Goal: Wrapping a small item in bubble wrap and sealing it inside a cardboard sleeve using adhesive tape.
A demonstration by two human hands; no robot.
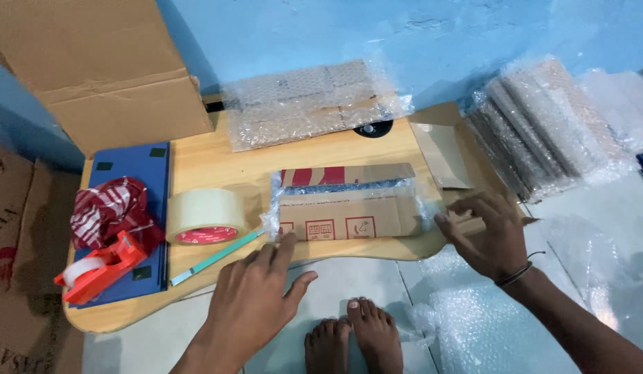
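Cardboard box (pixel 346 208), between both open grips

Count, head view:

- Hands: two, left hand (pixel 256 294) and right hand (pixel 488 232), both spread open.
- Bare feet (pixel 353 336): two, near centre.
- Low wooden table (pixel 204 163): one.
- Cardboard parcel (pixel 346 204) part-wrapped in bubble wrap: one, centre.
- Bubble-wrapped flat bundle (pixel 311 104): one, far centre.
- Bubble-wrapped stack (pixel 543 128): one, far right; items within cannot be counted.
- Tape roll (pixel 205 216): one loose.
- Red tape dispenser (pixel 100 269): one, near left.
- Teal cutter (pixel 217 257): one.
- Red-and-white cloth (pixel 110 208): one.
- Blue board (pixel 138 166): one.
- Large cardboard box (pixel 100 62): one, far left.
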